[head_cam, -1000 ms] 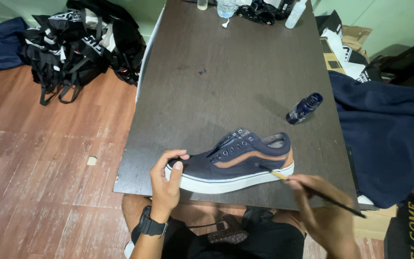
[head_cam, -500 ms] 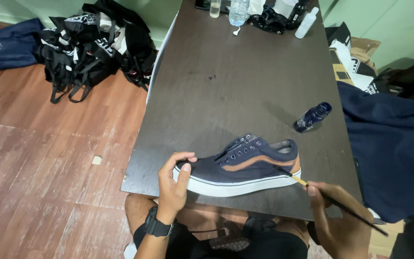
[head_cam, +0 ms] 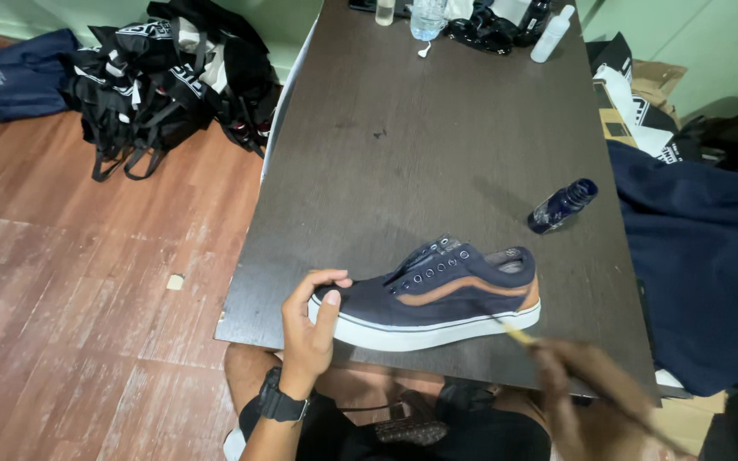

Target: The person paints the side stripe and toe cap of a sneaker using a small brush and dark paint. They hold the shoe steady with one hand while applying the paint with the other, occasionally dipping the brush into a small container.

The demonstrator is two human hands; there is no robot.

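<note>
A navy low-top sneaker (head_cam: 446, 294) with a tan side stripe and white sole lies on its sole near the front edge of a dark wooden table (head_cam: 420, 145). My left hand (head_cam: 309, 329) cups its toe. My right hand (head_cam: 587, 388), blurred, grips a thin paintbrush (head_cam: 514, 331) whose tip touches the sole near the heel.
A small dark blue bottle (head_cam: 562, 206) lies on the table's right side. Bottles and black items crowd the far end (head_cam: 480, 21). Black bags (head_cam: 160, 77) sit on the wooden floor at left, and navy cloth (head_cam: 702, 256) hangs at right.
The view has shifted left, so the shoe sits further right in frame. My right hand has drawn the brush tip along the sole near the heel. My left hand stays on the toe.
</note>
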